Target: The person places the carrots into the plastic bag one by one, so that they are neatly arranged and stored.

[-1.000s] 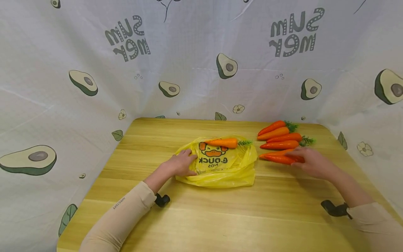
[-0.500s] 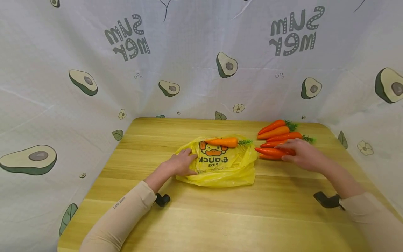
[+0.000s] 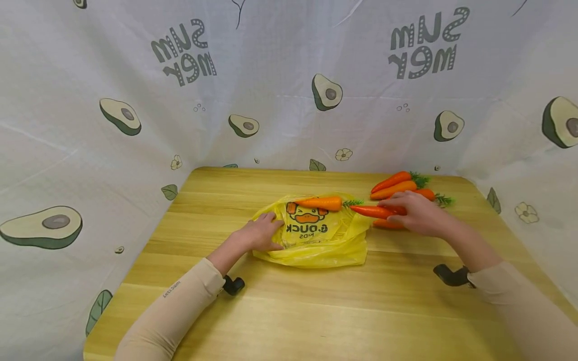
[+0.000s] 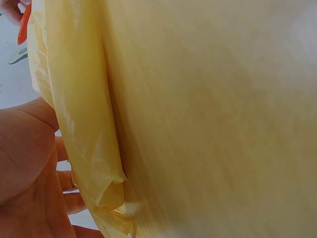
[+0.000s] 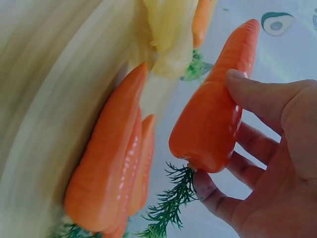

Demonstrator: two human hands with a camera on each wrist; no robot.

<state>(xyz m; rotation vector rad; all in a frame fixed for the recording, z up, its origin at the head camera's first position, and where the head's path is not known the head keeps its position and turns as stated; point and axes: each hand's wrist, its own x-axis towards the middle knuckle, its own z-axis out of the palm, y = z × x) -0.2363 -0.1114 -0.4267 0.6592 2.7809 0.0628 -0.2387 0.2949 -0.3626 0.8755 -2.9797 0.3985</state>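
My right hand (image 3: 417, 210) holds a red-orange carrot (image 3: 368, 210) above the table, its tip pointing left at the bag's right edge. In the right wrist view the thumb lies along one side of this carrot (image 5: 213, 114), the fingers on the other, and feathery green leaves hang from its thick end. A yellow plastic bag (image 3: 311, 258) printed with a duck face lies flat at the middle. One orange carrot (image 3: 322, 203) rests on its far part. My left hand (image 3: 262, 233) is at the bag's left edge, fingers spread and lying on the plastic.
Several more carrots (image 3: 393, 189) with green tops lie in a row at the right of the wooden table (image 3: 289, 316). A pale curtain (image 3: 280, 85) with avocado prints hangs close behind and along both sides.
My right hand has picked up the nearest red-orange carrot from the row and carried it left and up toward the bag. The left hand and the bag stay in place.
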